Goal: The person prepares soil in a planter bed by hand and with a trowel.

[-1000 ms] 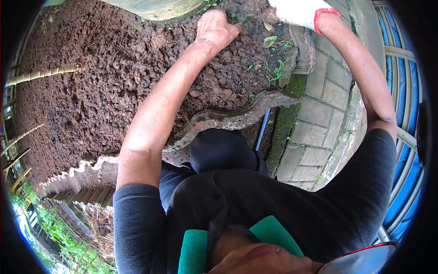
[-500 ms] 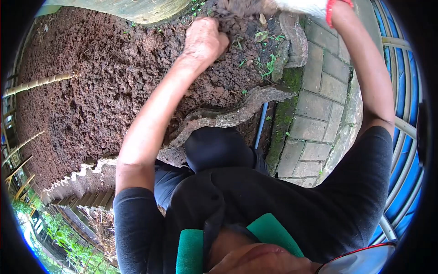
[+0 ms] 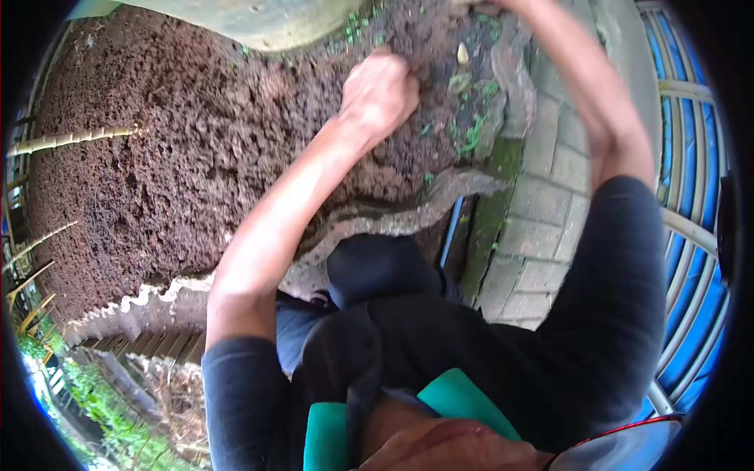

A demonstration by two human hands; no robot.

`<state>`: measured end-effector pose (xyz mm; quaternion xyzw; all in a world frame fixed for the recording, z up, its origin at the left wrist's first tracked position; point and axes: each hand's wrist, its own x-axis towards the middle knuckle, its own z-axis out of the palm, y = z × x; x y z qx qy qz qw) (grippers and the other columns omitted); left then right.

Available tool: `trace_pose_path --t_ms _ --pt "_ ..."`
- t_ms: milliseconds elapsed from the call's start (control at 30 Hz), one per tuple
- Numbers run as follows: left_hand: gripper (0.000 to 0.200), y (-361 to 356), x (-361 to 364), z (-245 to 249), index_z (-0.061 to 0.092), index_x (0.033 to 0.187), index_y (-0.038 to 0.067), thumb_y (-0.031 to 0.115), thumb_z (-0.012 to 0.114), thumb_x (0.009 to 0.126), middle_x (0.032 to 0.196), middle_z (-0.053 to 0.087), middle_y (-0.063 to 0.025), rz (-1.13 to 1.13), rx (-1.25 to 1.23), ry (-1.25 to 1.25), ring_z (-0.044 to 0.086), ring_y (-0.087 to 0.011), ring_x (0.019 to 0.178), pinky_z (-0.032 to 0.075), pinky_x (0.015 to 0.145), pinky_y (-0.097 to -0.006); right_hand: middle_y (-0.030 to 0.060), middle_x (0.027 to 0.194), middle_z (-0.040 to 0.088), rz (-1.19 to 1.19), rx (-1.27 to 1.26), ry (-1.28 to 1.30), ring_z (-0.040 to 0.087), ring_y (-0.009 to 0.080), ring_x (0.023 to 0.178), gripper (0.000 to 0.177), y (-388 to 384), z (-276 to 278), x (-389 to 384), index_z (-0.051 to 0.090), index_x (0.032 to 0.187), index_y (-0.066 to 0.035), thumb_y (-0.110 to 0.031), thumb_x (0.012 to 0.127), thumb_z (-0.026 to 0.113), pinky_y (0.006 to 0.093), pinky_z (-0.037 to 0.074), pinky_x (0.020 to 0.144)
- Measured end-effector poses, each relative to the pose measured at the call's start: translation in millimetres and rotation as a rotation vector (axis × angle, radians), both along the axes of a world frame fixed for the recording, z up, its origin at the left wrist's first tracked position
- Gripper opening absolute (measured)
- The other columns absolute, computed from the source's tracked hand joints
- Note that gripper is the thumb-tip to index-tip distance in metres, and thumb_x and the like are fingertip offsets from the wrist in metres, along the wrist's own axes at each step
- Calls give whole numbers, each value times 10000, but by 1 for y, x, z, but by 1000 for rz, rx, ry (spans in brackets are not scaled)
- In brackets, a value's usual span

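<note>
My left hand (image 3: 381, 90) is bare and curled into a fist. It rests knuckles-up on the loose reddish-brown soil (image 3: 196, 149), and whatever its fingers may hold is hidden underneath. My right hand (image 3: 473, 4) is cut off by the top edge and smeared by motion, so its fingers do not show. Beneath it lies darker soil with small green weeds (image 3: 473, 133) and a pale dry leaf (image 3: 463, 54).
A wavy bed edging (image 3: 393, 212) runs between the soil and my knee. Paving bricks (image 3: 538, 196) lie to the right, beside a blue-backed railing (image 3: 687, 157). A large pale rounded container (image 3: 267, 23) stands at the top. A bamboo stick (image 3: 75, 141) juts in at left.
My right hand has swung left and up, its white glove with red cuff now mostly out of view. My left fist has shifted slightly right and down in view.
</note>
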<state>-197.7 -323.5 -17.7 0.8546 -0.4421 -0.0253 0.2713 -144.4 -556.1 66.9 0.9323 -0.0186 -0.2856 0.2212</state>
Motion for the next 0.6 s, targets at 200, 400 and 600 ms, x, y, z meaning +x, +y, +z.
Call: trace_pose_path --t_ms 200,400,600 --pt "221 102 5 47 694 909 -39 167 622 944 875 610 -154 189 118 256 587 -228 667 459 623 -389 194 928 727 147 42 -188 711 366 848 310 29 63 -48 754 953 -46 -254 788 594 457 561 725" --pt "187 156 -15 61 660 894 -65 119 629 903 877 602 -180 325 198 346 611 -274 709 459 641 -426 200 951 727 126 141 -44 714 357 882 321 45 6 -27 737 948 -27 -262 794 583 447 559 746" --pt "191 125 -24 37 629 852 -53 136 629 880 831 566 -203 220 55 251 597 -379 787 466 711 -472 224 844 701 247 90 -136 694 392 806 245 42 66 -58 673 842 -19 -234 780 572 481 557 732"
